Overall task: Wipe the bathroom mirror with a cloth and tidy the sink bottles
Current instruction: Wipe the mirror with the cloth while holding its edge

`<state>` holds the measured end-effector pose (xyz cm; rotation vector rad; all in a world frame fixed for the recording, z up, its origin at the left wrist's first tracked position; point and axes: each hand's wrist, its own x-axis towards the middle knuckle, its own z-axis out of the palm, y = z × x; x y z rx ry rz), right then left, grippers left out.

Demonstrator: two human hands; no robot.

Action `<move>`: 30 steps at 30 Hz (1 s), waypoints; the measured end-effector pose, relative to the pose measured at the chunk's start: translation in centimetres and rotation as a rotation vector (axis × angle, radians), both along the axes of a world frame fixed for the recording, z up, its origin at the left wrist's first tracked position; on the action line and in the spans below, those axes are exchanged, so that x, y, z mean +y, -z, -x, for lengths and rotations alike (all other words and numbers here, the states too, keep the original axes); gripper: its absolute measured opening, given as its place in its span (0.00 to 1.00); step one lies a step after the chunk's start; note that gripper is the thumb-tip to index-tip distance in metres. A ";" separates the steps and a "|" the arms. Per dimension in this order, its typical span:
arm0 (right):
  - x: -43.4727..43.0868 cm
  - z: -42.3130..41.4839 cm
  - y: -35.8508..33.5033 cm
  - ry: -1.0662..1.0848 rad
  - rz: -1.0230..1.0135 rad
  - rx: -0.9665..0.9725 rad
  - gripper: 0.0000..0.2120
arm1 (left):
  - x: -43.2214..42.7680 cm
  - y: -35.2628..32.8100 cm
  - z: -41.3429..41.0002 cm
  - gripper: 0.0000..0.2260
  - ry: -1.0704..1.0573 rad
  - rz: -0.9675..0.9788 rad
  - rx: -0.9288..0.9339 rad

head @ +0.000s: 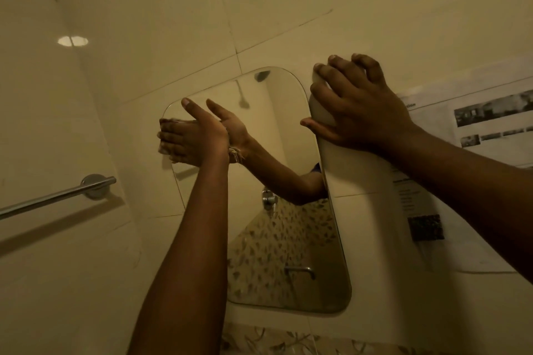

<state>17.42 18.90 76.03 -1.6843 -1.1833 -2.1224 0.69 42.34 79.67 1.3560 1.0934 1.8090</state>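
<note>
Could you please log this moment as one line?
step: wiping | left hand: presses cloth on mirror, upper left | right hand: braced on wall beside mirror

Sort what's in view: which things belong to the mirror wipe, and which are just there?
For the job:
- mirror
- cloth, pressed to the glass by the left hand
- right hand, resting at the mirror's top right edge
- no bottles in view

Just there:
- towel rail on the left wall
- printed sheet on the wall to the right
</note>
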 end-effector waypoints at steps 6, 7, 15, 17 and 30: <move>-0.2 0.2 -0.1 0.013 0.011 0.009 0.34 | -1.3 -1.2 -0.5 0.42 -0.049 -0.194 0.167; -0.2 0.2 -0.1 0.018 0.011 0.011 0.34 | -1.3 -1.1 -0.4 0.42 -0.060 -0.237 0.195; -0.3 0.5 -0.1 0.034 0.004 0.016 0.34 | 0.4 1.9 0.1 0.42 -0.168 -0.771 0.474; -0.2 0.5 -0.1 0.031 0.004 0.019 0.34 | 1.3 2.5 0.5 0.41 -0.189 -0.916 0.547; -0.2 0.5 -0.1 0.000 0.015 0.037 0.35 | 6.1 2.4 3.2 0.49 -0.225 -1.558 0.977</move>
